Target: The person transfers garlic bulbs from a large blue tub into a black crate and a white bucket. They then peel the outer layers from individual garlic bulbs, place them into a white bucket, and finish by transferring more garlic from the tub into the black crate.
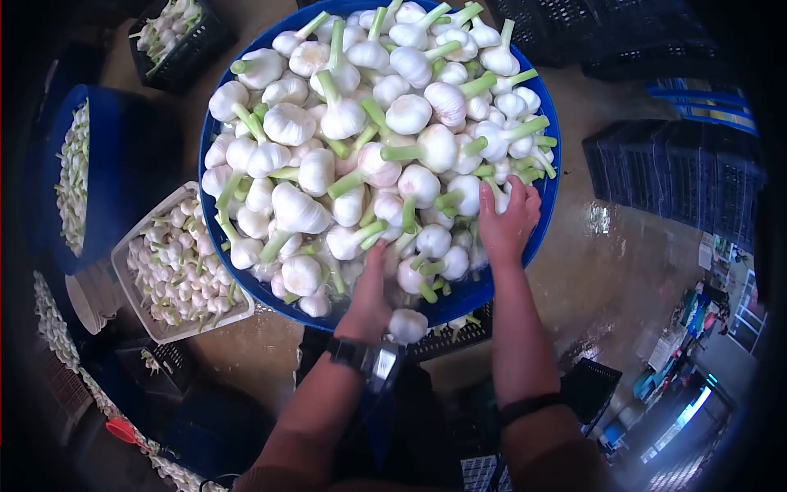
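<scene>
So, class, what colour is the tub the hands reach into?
The tub is blue; the head view shows it.

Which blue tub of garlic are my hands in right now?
The round centre tub: your left hand and right hand reach among its bulbs, while no hand touches the blue tub at left.

The garlic bulbs are coloured white, faintly tinged with pink, and are topped by light-green stems. The big tub is coloured bright blue, the basket off-white, and the wristband black.
</scene>
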A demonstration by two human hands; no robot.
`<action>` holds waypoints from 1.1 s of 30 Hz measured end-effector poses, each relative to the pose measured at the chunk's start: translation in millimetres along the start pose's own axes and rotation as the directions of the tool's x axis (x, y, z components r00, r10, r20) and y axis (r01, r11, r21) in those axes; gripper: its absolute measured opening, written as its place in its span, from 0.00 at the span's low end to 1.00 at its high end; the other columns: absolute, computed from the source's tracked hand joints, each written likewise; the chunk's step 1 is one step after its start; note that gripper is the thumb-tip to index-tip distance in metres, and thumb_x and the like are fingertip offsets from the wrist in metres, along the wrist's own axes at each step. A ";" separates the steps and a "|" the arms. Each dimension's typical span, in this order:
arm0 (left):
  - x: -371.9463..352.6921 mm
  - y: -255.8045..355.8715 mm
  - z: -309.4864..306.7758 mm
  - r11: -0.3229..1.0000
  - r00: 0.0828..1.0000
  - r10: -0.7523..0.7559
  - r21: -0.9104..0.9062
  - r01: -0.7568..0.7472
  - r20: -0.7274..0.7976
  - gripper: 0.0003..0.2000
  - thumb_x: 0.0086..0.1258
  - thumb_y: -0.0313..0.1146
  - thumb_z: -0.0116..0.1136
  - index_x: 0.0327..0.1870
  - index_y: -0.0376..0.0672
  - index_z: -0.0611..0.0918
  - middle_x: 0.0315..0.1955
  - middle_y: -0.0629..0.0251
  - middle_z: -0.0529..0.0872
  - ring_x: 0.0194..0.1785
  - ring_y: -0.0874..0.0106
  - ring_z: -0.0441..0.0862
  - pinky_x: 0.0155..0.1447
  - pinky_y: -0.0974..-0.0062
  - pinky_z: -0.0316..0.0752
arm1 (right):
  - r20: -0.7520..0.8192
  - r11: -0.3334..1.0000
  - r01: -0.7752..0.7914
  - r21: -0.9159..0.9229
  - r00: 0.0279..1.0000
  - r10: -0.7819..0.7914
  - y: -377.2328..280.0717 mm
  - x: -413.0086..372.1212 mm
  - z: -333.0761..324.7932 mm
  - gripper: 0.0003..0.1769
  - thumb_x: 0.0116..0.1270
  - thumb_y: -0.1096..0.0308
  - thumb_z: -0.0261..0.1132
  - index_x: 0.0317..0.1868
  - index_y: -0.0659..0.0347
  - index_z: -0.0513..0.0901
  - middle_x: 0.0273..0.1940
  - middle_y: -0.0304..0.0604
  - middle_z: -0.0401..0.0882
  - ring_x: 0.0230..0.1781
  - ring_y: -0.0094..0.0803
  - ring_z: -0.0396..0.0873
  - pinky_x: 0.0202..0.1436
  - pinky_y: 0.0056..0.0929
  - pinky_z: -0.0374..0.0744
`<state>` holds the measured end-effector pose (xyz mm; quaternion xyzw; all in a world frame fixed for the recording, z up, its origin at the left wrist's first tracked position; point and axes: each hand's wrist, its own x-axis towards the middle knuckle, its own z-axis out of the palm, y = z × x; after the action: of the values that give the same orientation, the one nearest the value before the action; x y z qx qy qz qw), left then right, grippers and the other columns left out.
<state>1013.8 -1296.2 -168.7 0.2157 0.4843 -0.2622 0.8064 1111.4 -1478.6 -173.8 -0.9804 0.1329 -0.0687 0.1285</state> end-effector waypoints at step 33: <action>-33.6 -32.5 -9.3 0.958 0.929 0.151 0.181 -0.222 0.338 0.28 0.62 0.48 0.53 0.59 0.41 0.69 0.42 0.61 0.79 0.46 0.66 0.77 0.48 0.69 0.75 | 0.856 -0.108 -0.891 0.441 0.454 -0.248 30.3 -67.6 -26.0 0.28 0.70 0.53 0.51 0.65 0.58 0.63 0.60 0.45 0.68 0.57 0.35 0.71 0.60 0.32 0.72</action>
<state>973.8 -1308.5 -145.8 0.3017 0.2924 -0.2667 0.8674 1035.1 -1494.2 -163.9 -0.4091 0.2723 0.3268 0.8073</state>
